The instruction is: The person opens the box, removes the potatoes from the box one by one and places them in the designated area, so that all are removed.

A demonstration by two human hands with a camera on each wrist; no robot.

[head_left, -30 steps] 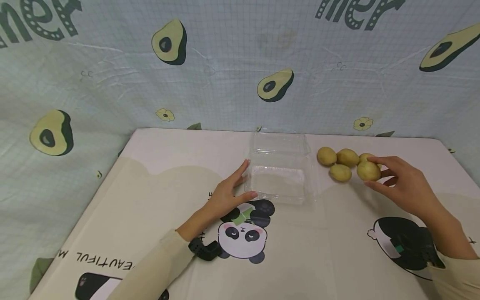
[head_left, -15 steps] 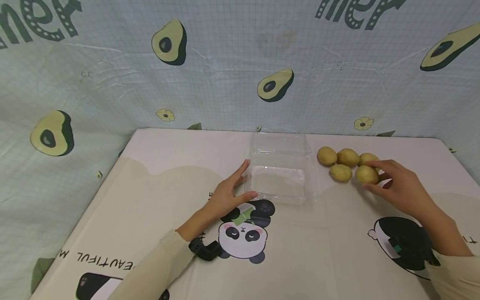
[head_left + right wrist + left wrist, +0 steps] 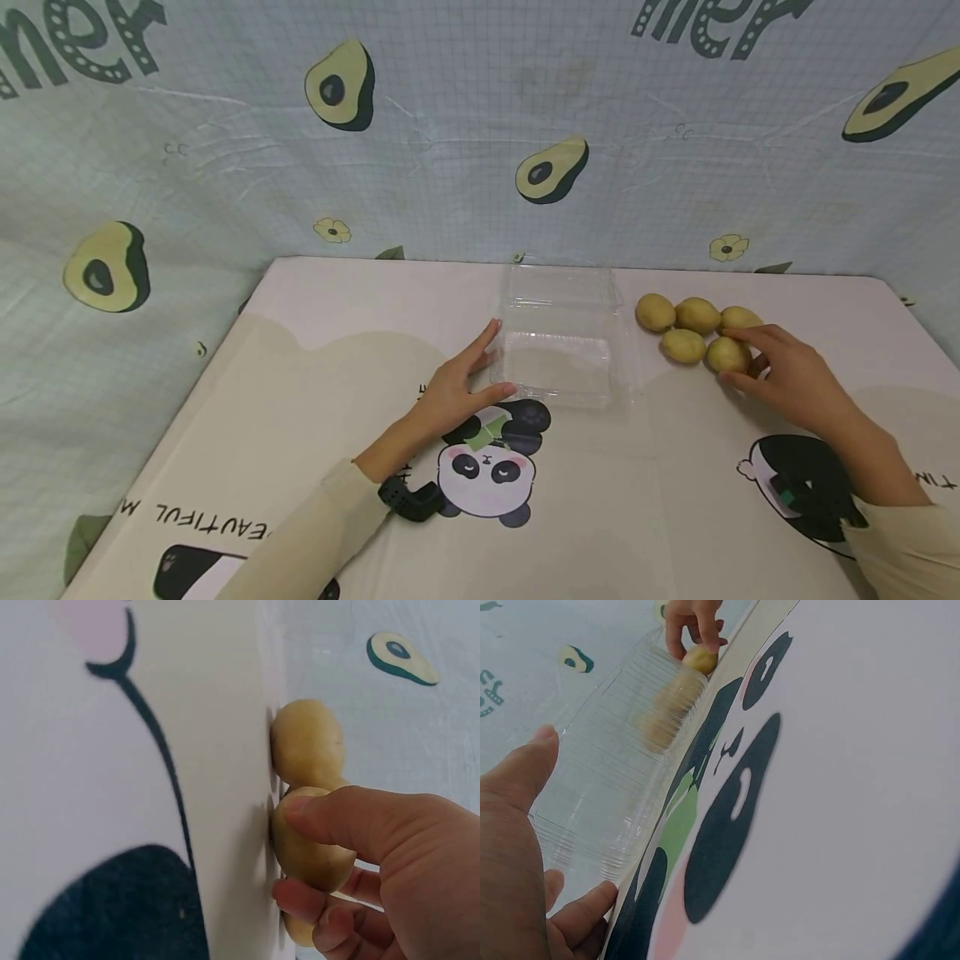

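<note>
Several small yellow-brown potatoes [image 3: 682, 346] lie grouped at the right of the table. My right hand [image 3: 791, 375] pinches the nearest right one, a potato [image 3: 727, 355], between thumb and fingers; in the right wrist view this potato [image 3: 311, 855] sits close to the table beside another potato [image 3: 307, 742]. A clear plastic clamshell box [image 3: 555, 362] stands left of the group with its lid [image 3: 558, 287] folded back. At the box's left side, my left hand [image 3: 457, 387] rests with fingers and thumb spread, seeming to touch its edge. Its fingers [image 3: 585, 911] show near the box in the left wrist view.
A pale cloth printed with panda figures covers the table [image 3: 600, 517]. Behind it hangs a grey-blue curtain [image 3: 450, 167] with avocado prints. A black wristband [image 3: 411, 500] sits by the left wrist.
The right hand has moved slightly left and down with its potato, bringing it in line beside the front potato of the group. The left hand and the box have stayed still.
</note>
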